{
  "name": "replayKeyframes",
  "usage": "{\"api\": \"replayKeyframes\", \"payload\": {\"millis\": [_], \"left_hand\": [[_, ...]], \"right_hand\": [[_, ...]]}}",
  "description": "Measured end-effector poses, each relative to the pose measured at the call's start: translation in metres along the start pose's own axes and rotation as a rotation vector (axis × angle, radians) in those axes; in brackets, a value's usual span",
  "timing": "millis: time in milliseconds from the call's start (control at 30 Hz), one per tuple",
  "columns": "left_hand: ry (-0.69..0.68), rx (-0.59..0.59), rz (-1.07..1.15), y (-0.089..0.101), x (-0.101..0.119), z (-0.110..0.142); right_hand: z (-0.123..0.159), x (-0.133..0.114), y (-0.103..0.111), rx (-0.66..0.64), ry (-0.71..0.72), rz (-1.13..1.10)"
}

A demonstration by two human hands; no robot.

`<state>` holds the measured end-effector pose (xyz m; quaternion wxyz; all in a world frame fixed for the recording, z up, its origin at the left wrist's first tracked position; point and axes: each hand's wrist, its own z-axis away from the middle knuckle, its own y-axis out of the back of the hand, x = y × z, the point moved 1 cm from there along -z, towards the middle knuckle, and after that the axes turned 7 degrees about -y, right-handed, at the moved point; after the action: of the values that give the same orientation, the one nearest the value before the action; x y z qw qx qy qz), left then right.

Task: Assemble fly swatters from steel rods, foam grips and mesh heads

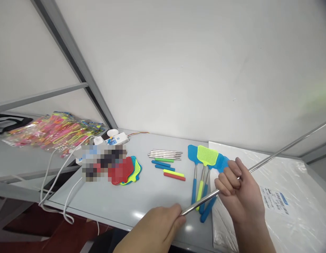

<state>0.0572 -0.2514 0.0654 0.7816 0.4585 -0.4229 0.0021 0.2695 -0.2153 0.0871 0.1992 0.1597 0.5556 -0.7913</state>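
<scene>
A long silver telescopic rod (201,202) slants up to the right and runs out of the frame, thinner toward its far part. My left hand (159,226) pinches its near end, which is hidden in the fingers. Further along, my right hand (239,193) is closed round the rod, palm toward me. Behind the rod lie assembled fly swatters with blue and yellow-green heads, one a yellow-green swatter (207,156). Left of them are loose coloured grips, among them a red grip (174,176), and a row of short metal rods (165,154).
Loose swatter heads, including a red head (123,170), lie on the grey table (105,203). A power strip (117,139) with white cables and bagged colourful items (60,131) are at left. A plastic-wrapped white package (292,196) covers the right side.
</scene>
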Motion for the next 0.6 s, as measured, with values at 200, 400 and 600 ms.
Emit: {"api": "replayKeyframes", "payload": {"millis": [200,400,600], "left_hand": [[0.001,-0.016,0.003,0.009,0.000,0.011],[-0.039,0.003,-0.009,0.026,-0.025,0.043],[0.030,-0.039,0.002,0.051,-0.069,0.062]], "right_hand": [[0.008,-0.014,0.001,-0.048,0.016,0.001],[0.023,-0.017,0.000,-0.120,0.267,-0.006],[0.027,0.015,-0.003,-0.056,0.275,-0.021]]}}
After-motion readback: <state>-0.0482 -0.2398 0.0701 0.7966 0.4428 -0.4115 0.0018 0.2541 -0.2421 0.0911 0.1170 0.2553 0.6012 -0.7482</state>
